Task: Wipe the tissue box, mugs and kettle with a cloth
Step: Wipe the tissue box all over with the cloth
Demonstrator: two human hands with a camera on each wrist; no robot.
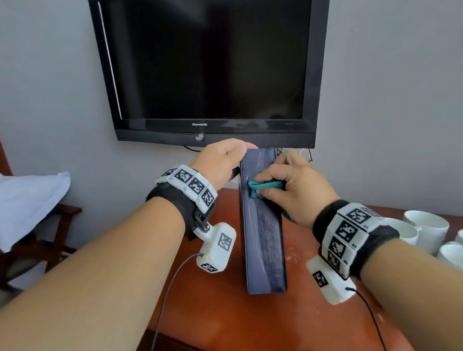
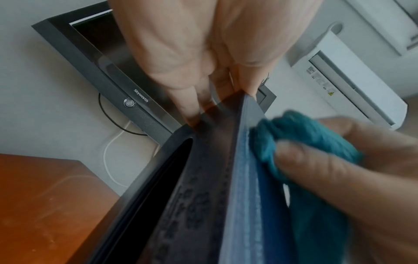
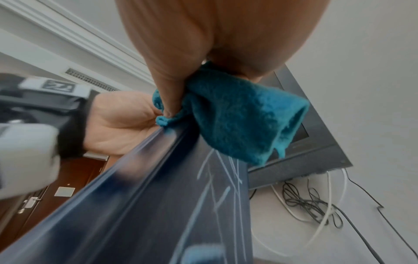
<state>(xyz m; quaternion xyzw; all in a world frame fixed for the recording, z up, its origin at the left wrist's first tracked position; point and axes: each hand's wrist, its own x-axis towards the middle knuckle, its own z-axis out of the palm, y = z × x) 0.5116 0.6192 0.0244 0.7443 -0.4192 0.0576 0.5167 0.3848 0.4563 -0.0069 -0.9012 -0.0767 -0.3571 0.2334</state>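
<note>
Wiping in progress on the long dark navy rectangular tissue box (image 1: 261,229), stood on its long side edge on the reddish-brown wooden desk (image 1: 241,331) below the black wall-mounted television (image 1: 206,55). Left hand (image 1: 220,162) closed round the far end of the box, thumb on the slotted face, fingers behind, steadying it upright. Right hand (image 1: 291,186) clenched on a bunched teal terry cloth (image 1: 263,187), pressed against the upward-facing narrow side near the far end. Best done, by judgement: keep the left grip firm so the box does not tip toward the white ceramic mugs (image 1: 436,231) crowded at the right edge of the desk; draw the cloth in long strokes along the whole length toward the near end, not just scrub in place; spread the wad flatter for more contact; then turn the box to reach the broad face with pale scratch-like marks, seen from the right wrist view, and the face with the oval opening. Hard to make out: no kettle in any view; mugs cut off by the frame edge, count uncertain; underside of the box and its near end face unseen; printed pattern on the slotted face blurred; left fingertips behind the box hidden from the head view; tissues inside not visible through the dark slot
</note>
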